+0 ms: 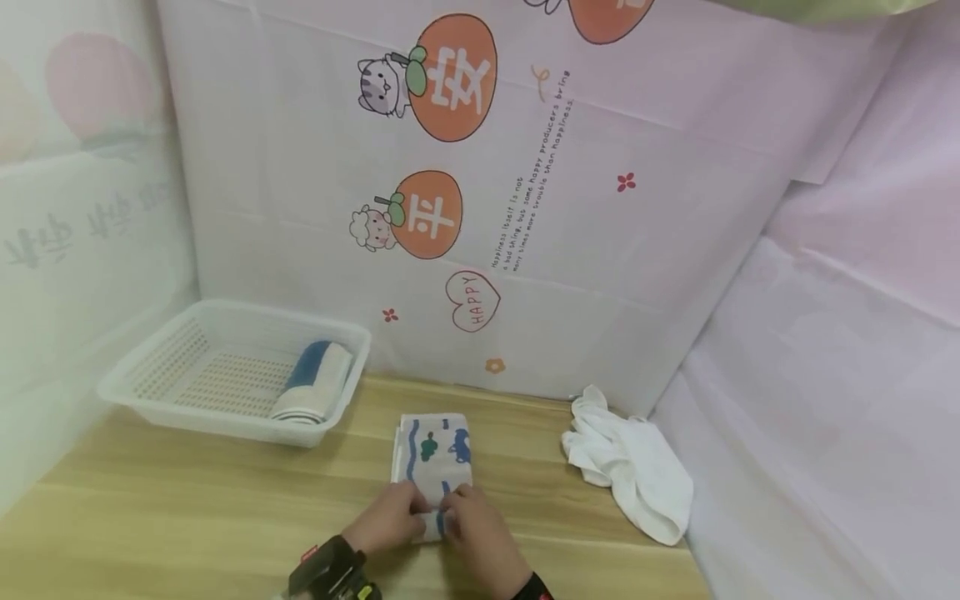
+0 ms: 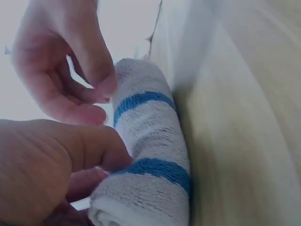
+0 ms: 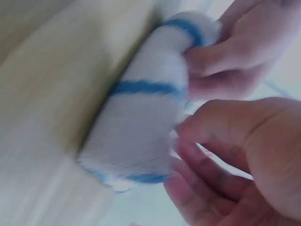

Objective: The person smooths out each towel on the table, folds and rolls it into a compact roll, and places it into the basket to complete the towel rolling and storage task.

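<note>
A pale towel with blue and green figures lies lengthwise on the wooden table, its near end turned up into a roll. At the roll's left part, my left hand pinches the cloth between thumb and curled fingers. My right hand pinches it close beside, thumb on the near side. Blue stripes cross the rolled towel in the left wrist view. The right wrist view is slightly blurred and shows the rolled towel beneath both thumbs; some fingertips are hidden behind it.
At the back left stands a white plastic basket holding a rolled blue-and-white towel. A crumpled white cloth lies on the right of the table. Printed curtains close off the back and sides.
</note>
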The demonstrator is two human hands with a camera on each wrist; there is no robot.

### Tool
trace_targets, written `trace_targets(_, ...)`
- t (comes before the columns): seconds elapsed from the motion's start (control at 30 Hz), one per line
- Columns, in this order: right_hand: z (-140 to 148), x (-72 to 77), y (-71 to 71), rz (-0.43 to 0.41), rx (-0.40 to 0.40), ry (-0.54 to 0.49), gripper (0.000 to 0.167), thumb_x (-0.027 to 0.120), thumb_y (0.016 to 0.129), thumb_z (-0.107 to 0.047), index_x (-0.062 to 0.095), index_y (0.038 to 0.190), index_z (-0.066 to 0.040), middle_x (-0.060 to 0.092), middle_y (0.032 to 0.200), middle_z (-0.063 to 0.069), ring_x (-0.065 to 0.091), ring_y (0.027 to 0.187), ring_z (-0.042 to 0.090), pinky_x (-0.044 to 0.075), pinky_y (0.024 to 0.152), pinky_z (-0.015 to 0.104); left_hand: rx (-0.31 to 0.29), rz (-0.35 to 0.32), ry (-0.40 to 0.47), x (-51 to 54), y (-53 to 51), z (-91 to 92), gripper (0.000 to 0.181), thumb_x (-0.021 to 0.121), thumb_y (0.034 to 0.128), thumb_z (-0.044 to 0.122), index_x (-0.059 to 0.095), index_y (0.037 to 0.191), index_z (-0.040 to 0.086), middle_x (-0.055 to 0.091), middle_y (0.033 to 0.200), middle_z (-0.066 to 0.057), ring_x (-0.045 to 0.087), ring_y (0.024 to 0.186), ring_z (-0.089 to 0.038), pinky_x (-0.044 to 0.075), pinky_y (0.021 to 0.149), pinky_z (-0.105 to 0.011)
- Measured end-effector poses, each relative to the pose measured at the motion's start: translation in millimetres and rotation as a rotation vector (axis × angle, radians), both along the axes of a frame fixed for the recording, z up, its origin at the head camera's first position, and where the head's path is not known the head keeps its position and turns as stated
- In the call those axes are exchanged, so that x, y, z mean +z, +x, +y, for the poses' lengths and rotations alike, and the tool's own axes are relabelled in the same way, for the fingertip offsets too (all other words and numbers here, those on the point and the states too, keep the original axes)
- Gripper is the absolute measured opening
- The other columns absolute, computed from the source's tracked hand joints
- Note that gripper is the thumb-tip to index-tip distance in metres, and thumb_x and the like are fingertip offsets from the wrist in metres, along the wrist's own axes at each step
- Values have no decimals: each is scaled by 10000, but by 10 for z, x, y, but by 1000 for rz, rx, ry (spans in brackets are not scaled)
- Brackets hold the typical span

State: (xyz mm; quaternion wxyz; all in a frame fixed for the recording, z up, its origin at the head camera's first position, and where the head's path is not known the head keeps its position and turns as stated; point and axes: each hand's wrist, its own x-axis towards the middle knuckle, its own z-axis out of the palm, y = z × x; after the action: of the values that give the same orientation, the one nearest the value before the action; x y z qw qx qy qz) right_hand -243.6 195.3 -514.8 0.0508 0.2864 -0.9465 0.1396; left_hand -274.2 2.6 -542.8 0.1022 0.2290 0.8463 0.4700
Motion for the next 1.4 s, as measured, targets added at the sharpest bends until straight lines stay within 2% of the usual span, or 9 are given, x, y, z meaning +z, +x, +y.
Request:
trace_targets(0.17,-116,-27,85,-8,32,124,216,721,832,10,705,1033,-66,667,914,7,585,832,88,513,727,231,51,23,-9,76,28,-12,159,684,740,-22,732,888,11,671,799,-52,601,675,-185,528,577,-328)
trace_targets(0.4,-139,-147,-11,28,-39,189,280,709,831,13,695,1090,-90,670,929,22,596,836,126,526,713,276,63,476,-211,73,218,50,105,751,801,17,714,867,90,643,824,17,581,749,-116,526,672,-312)
trace_targets(0.53,-91,-162,-61,2,-10,167,236,689,845,-23,703,1064,-110,658,874,-12,575,782,95,503,675,263,23,574,-279,13,279,59,123,735,821,48,647,837,133,606,780,34,534,693,-81,472,593,-259)
trace_targets(0.63,-49,-131,-63,-95,18,77,175,628,914,-49,699,1058,-116,669,890,-40,592,811,66,532,729,274,-2,571,-285,-13,285,43,146,721,807,35,631,849,142,597,777,37,533,700,-88,467,593,-261)
trace_targets(0.73,-31,-76,-26,-152,15,-4,170,583,971,-70,702,1081,-119,664,940,-56,590,869,51,545,779,278,-29,462,-271,16,240,14,139,705,830,36,631,828,154,562,758,72,505,688,-67,453,597,-254)
trace_targets(0.93,-97,28,87,-82,-9,40,172,691,890,-15,729,1039,-93,654,938,-38,541,856,63,508,745,239,-63,180,-229,97,68,-63,154,682,849,36,638,751,146,526,675,97,466,585,-45,423,536,-224)
trace_targets(1.03,-155,34,94,-70,-13,88,145,713,846,12,728,963,-73,671,866,-17,556,788,63,493,701,234,-76,130,-190,107,28,-93,153,666,842,11,655,738,123,557,648,70,480,546,-55,433,502,-227)
trace_targets(1.27,-159,-77,-74,9,-35,76,167,742,774,-8,620,756,-121,587,704,-46,493,642,71,427,583,244,-68,360,-173,90,58,-98,187,725,860,30,763,1038,75,739,996,-30,665,897,-125,569,801,-311)
trace_targets(1.4,-106,-61,-217,-53,-48,19,200,750,760,-65,576,710,-150,525,666,-74,439,573,59,382,518,237,-79,513,-231,128,104,-40,166,736,850,28,743,1002,96,701,972,-14,642,891,-143,561,801,-311)
